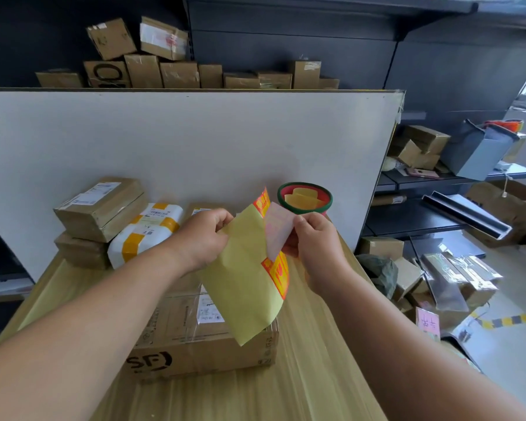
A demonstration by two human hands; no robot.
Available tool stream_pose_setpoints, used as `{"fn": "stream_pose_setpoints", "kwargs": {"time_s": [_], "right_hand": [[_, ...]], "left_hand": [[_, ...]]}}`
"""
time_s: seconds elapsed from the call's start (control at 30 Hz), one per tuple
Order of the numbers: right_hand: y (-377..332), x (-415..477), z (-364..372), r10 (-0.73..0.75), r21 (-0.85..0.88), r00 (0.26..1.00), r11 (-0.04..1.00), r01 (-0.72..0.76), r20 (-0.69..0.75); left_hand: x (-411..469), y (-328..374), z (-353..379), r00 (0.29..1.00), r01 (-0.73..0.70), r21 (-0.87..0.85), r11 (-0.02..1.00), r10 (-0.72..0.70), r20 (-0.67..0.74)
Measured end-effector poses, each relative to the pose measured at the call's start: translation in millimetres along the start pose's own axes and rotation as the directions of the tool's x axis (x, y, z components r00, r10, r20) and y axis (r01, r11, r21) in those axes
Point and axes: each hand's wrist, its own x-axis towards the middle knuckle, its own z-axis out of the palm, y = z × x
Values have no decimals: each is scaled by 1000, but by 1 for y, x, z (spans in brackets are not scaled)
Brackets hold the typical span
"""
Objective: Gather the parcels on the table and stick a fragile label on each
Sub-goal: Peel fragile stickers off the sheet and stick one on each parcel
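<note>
Aloft, left hand (205,237) grip on backing sheet (243,281), right hand (313,243) pinch-grip on half-peeled label (278,232).

Seen through a single wide-angle camera worn at head height, aimed forward and down across the pale wood-grain worktop (316,375). The left hand (204,238) and right hand (313,247) are caught close, near mid-frame, forearms entering from the lower corners. The upright white partition board (195,141) is faced squarely, with dark metal shelving (286,41) taken in above.
</note>
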Motion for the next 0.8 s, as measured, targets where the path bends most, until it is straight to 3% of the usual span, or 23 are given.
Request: {"fn": "stream_pose_setpoints", "kwargs": {"time_s": [0.37, 0.57, 0.8], "right_hand": [[-1, 50, -7, 90, 140, 996, 986, -88, -9], [0, 55, 27, 55, 71, 995, 996, -61, 83], [15, 33, 109, 66, -55, 975, 997, -56, 213]], "left_hand": [[30, -26, -9, 984, 141, 91, 986, -129, -122], [24, -63, -40, 957, 245, 14, 970, -239, -166], [-6, -137, -96, 913, 399, -36, 916, -401, -77]]}}
